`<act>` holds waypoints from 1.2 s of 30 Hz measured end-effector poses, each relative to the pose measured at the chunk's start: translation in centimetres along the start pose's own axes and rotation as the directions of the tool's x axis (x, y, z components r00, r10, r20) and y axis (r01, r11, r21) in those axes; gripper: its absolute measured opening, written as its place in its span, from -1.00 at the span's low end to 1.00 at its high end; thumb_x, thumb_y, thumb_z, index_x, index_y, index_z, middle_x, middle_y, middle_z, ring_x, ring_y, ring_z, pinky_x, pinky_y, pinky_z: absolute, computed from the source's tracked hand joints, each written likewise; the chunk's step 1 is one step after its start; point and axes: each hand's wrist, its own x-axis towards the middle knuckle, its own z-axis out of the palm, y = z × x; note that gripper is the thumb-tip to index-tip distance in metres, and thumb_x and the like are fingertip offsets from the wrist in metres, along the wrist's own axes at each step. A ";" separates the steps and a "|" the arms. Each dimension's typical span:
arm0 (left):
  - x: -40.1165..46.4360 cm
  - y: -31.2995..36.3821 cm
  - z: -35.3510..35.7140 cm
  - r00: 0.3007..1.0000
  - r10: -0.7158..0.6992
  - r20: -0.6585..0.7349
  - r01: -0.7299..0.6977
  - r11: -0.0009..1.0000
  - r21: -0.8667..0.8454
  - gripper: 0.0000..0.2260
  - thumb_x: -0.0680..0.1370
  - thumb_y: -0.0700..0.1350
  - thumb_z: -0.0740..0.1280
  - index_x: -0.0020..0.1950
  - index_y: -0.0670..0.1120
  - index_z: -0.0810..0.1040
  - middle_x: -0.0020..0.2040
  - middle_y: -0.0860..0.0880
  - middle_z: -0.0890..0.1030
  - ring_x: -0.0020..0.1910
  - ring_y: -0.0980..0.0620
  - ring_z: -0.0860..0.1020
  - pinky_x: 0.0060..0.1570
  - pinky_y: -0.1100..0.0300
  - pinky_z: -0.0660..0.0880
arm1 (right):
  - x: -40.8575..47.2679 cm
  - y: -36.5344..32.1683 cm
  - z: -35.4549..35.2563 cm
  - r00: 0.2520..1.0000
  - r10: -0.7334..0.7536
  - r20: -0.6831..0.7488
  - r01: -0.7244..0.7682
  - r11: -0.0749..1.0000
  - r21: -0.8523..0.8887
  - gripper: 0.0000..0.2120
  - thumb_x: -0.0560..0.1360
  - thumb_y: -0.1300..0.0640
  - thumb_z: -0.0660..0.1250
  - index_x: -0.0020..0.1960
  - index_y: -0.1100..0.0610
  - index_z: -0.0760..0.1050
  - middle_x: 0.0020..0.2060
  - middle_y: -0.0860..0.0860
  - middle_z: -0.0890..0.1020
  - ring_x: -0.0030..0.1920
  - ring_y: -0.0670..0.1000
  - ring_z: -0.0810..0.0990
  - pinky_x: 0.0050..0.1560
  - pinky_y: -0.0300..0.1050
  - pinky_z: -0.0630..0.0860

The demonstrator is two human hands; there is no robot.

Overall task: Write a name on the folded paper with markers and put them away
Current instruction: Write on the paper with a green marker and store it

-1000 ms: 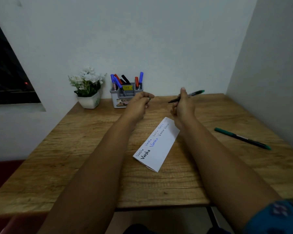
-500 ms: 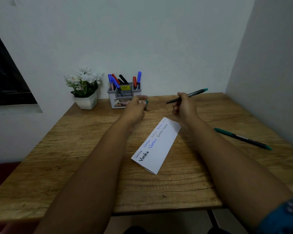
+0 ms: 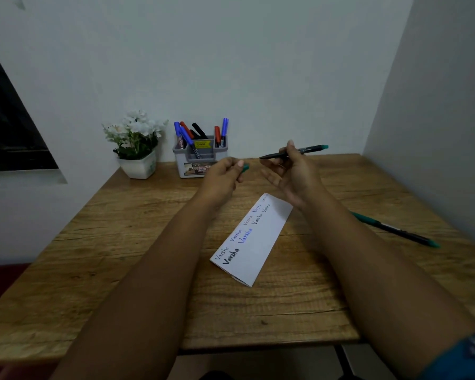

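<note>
The right hand pinches a green marker above the far table, tip bared for writing; the left hand holds its cap; the folded paper lies near, between both forearms

Both forearms outstretched, left hand curled, right hand raised, fingers pinching.
</note>
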 end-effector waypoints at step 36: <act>0.0 -0.1 -1.9 0.998 -0.002 0.065 0.002 1.000 -0.001 -0.89 0.55 -0.05 0.36 0.01 -0.05 0.57 -0.26 0.09 0.47 -0.30 0.15 0.38 -0.35 0.24 0.30 | -0.8 0.5 1.2 0.998 -0.020 -0.052 0.004 0.961 -0.278 -0.68 0.68 0.00 0.09 -0.11 0.15 0.48 -0.49 0.00 0.49 -0.46 -0.06 0.45 -0.35 -0.20 0.43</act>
